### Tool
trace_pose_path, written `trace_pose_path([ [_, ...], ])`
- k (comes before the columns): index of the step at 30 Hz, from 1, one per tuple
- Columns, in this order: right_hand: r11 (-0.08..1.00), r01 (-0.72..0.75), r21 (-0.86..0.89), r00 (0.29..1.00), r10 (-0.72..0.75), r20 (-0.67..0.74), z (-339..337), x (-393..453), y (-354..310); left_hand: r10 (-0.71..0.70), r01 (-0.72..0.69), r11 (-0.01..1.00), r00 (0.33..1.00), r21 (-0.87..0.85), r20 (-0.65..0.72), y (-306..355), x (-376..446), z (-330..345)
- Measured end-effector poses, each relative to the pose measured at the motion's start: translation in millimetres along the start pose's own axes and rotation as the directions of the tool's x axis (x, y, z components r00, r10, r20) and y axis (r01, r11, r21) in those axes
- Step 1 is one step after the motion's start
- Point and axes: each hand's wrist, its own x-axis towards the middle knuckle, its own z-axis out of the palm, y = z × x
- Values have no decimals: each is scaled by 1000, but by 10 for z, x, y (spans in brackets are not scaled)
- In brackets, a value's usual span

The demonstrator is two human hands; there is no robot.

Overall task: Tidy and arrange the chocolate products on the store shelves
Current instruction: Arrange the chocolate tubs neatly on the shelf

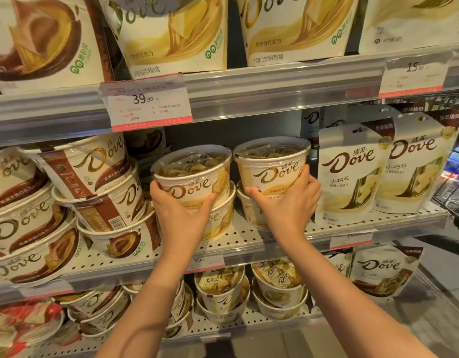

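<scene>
Mid-straightening on the perforated white middle shelf (244, 241) near its front edge: left hand (180, 202) and right hand (285, 200), fingers wrapped around two cream round Dove chocolate tubs (195, 174) stacked atop others; next, likely square labels forward.

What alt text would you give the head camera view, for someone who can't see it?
Two bare hands grip cream Dove tubs on a store's middle shelf: the left hand holds the left tub, the right hand the right tub, each stacked on another tub. Brown Dove tubs lean left; Dove pouches stand right.
</scene>
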Motion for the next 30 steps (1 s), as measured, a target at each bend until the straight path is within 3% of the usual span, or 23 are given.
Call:
trace_pose_path([
  [10,982,69,174,992,-85,91,-66,52,149,-42,42,999,999,35,3,-56,84,43],
  [18,995,52,85,999,-52,-13,9,-10,50,10,-10,1000,1000,-12,-5,-144,149,-8],
  [24,977,123,174,988,-137,73,-130,-170,250,7,-11,998,998,-64,-69,-131,-151,54],
  [30,986,-4,169,989,-21,148,-145,-474,494,-110,111,994,987,1,-121,-270,-507,208],
])
